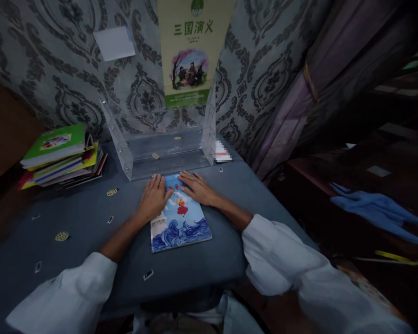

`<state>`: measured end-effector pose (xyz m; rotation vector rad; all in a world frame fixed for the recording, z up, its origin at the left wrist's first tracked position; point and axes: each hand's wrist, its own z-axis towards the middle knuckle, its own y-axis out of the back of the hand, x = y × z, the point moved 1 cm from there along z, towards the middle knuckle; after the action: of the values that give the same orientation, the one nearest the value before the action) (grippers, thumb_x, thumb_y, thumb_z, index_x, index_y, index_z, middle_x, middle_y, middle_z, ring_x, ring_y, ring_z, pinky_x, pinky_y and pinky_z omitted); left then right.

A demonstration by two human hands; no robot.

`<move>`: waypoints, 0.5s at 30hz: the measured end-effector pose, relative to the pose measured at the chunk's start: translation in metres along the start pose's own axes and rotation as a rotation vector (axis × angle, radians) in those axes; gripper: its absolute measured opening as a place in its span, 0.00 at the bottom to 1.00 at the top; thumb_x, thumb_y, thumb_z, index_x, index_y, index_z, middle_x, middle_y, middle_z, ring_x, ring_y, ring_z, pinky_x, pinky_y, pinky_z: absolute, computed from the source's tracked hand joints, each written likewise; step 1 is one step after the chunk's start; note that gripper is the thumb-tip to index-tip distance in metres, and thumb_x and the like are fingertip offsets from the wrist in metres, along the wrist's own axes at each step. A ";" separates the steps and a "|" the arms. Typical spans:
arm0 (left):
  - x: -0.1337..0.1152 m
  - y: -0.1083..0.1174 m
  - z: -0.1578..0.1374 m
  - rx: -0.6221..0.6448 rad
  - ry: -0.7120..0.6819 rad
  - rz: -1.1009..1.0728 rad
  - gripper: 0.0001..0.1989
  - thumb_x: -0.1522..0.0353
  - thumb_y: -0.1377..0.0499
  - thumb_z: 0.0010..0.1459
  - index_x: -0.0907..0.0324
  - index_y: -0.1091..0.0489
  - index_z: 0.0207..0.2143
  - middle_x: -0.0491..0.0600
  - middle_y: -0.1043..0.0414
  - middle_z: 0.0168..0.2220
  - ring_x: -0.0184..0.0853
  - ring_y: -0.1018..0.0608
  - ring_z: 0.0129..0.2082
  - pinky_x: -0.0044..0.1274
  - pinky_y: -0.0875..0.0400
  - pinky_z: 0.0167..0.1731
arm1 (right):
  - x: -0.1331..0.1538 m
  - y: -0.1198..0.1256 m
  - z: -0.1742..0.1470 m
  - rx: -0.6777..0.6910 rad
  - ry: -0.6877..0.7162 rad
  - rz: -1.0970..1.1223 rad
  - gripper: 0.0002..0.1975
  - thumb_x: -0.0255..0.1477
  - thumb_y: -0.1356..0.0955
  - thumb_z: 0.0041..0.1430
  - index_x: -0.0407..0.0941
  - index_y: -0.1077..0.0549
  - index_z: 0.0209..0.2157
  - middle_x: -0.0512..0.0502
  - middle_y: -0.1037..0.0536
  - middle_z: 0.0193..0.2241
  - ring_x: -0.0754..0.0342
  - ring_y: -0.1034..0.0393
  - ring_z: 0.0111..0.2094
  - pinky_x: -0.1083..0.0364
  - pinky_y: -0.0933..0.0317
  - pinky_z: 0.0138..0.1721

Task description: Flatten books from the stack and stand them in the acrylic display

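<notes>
A blue picture-covered book point(183, 227) lies flat on the grey-blue table, with waves and a red-clad figure on its cover. My left hand point(155, 197) rests on the book's upper left edge, fingers stretched forward. On the upper right part of the cover lies my right hand point(198, 188), its fingers spread flat. Both hands partly hide the title. Just beyond the fingertips stands a clear acrylic rack point(167, 160). A green and cream book point(191, 60) stands upright on the rack's upper part.
To the left sits a stack of books point(61, 155), a green one on top. White papers point(222, 152) lie beside the rack's right end. A white card point(114, 43) is against the patterned wall. A purple curtain point(289, 120) hangs right, with a blue cloth point(372, 208) beyond the table.
</notes>
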<state>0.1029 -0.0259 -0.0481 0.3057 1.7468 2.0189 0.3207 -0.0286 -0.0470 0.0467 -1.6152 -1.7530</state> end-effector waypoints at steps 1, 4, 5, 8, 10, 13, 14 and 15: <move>-0.002 0.000 -0.002 -0.015 0.038 0.013 0.36 0.50 0.60 0.71 0.71 0.43 0.66 0.69 0.44 0.68 0.53 0.44 0.70 0.44 0.47 0.66 | 0.002 0.001 0.000 0.008 -0.005 -0.013 0.26 0.38 0.42 0.73 0.42 0.37 0.66 0.35 0.40 0.68 0.45 0.51 0.71 0.38 0.56 0.69; -0.005 0.000 -0.005 -0.032 0.089 0.028 0.36 0.51 0.59 0.71 0.73 0.43 0.65 0.71 0.43 0.67 0.54 0.43 0.70 0.44 0.46 0.66 | 0.009 0.003 0.000 0.021 -0.024 -0.073 0.26 0.37 0.41 0.72 0.39 0.37 0.65 0.33 0.40 0.68 0.44 0.51 0.71 0.37 0.57 0.69; -0.005 0.000 -0.005 -0.034 0.086 0.025 0.36 0.51 0.58 0.71 0.73 0.43 0.65 0.71 0.43 0.67 0.54 0.43 0.70 0.45 0.46 0.66 | 0.012 0.003 0.001 0.017 -0.027 -0.096 0.26 0.37 0.41 0.72 0.39 0.36 0.65 0.32 0.39 0.67 0.43 0.50 0.71 0.36 0.57 0.69; 0.000 -0.002 -0.006 -0.044 0.053 -0.006 0.33 0.54 0.58 0.71 0.73 0.43 0.65 0.71 0.44 0.67 0.53 0.43 0.70 0.45 0.47 0.66 | 0.022 0.001 0.007 0.016 -0.004 -0.135 0.24 0.36 0.40 0.71 0.40 0.35 0.64 0.31 0.37 0.67 0.41 0.49 0.70 0.36 0.58 0.69; 0.006 -0.004 -0.007 -0.050 0.027 -0.038 0.32 0.56 0.59 0.72 0.71 0.43 0.65 0.70 0.45 0.68 0.51 0.44 0.71 0.44 0.47 0.67 | 0.029 -0.004 0.014 0.034 0.038 -0.138 0.24 0.35 0.41 0.72 0.40 0.35 0.64 0.31 0.37 0.66 0.41 0.48 0.70 0.36 0.57 0.69; 0.013 -0.009 -0.009 -0.050 0.002 -0.083 0.29 0.59 0.59 0.71 0.68 0.44 0.67 0.66 0.46 0.69 0.49 0.45 0.71 0.45 0.47 0.67 | 0.037 -0.015 0.026 0.067 0.084 -0.150 0.24 0.32 0.42 0.72 0.39 0.36 0.65 0.32 0.38 0.67 0.43 0.49 0.70 0.38 0.55 0.70; 0.014 -0.010 -0.009 -0.047 0.003 -0.091 0.29 0.59 0.59 0.71 0.68 0.45 0.67 0.66 0.46 0.69 0.49 0.45 0.71 0.45 0.47 0.67 | 0.040 -0.019 0.029 0.074 0.087 -0.157 0.24 0.30 0.42 0.71 0.38 0.37 0.65 0.32 0.38 0.67 0.43 0.49 0.70 0.39 0.55 0.70; 0.014 -0.011 -0.009 -0.048 0.009 -0.095 0.29 0.60 0.59 0.71 0.69 0.44 0.67 0.66 0.46 0.69 0.49 0.45 0.71 0.45 0.48 0.67 | 0.042 -0.022 0.032 0.077 0.084 -0.162 0.24 0.28 0.42 0.71 0.37 0.38 0.65 0.32 0.39 0.67 0.44 0.49 0.70 0.40 0.55 0.70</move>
<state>0.0884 -0.0264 -0.0626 0.1954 1.6833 1.9940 0.2642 -0.0250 -0.0415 0.2910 -1.6558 -1.7838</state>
